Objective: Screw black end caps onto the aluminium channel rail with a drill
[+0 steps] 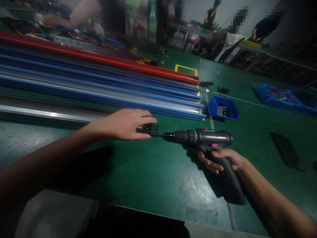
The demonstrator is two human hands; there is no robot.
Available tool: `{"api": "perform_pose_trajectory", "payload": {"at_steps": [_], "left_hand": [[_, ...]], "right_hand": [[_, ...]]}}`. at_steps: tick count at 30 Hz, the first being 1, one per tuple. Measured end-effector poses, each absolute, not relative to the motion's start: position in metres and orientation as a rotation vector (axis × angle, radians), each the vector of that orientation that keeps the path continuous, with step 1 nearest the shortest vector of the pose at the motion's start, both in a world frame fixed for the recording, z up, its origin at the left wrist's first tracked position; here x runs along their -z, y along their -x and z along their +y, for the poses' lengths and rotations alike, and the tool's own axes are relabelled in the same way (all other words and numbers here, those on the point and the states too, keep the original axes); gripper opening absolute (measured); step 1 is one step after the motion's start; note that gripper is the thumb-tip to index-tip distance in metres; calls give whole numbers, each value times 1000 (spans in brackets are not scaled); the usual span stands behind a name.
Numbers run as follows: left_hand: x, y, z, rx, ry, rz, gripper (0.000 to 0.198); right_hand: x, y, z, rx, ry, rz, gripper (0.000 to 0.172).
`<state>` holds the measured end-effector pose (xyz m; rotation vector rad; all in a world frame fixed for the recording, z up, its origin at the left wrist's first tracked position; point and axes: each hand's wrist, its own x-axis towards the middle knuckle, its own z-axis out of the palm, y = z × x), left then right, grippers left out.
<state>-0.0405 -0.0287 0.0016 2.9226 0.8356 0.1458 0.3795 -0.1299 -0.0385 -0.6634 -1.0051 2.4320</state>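
Note:
My right hand (224,160) grips the handle of a black cordless drill (210,138), held level just above the green floor. The drill's bit points left into a small black end piece (151,129) at the end of a long dark metal rail (49,114). My left hand (126,124) is closed over the rail's end, its fingers pinching that black piece right beside the bit.
Long blue, silver and red rails (104,79) lie side by side beyond the dark one. A small blue bin (224,107) holding black parts sits at their ends. A black flat strip (287,150) lies to the right. People work at tables in the background.

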Motion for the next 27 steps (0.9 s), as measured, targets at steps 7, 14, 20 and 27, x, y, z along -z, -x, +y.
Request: {"api": "perform_pose_trajectory", "payload": {"at_steps": [7, 14, 20, 27], "left_hand": [[-2, 40, -29, -140, -2922, 837, 55], [-2, 40, -29, -116, -2929, 849, 56], [-3, 40, -29, -139, -2907, 853, 55], [-2, 40, -29, -123, -2913, 855, 56]], "right_hand": [[36, -379, -129, -2444, 683, -975, 32], [37, -379, -129, -2437, 668, -986, 32], [36, -378, -129, -2438, 669, -991, 32], [37, -377, -130, -2429, 650, -1007, 32]]}}
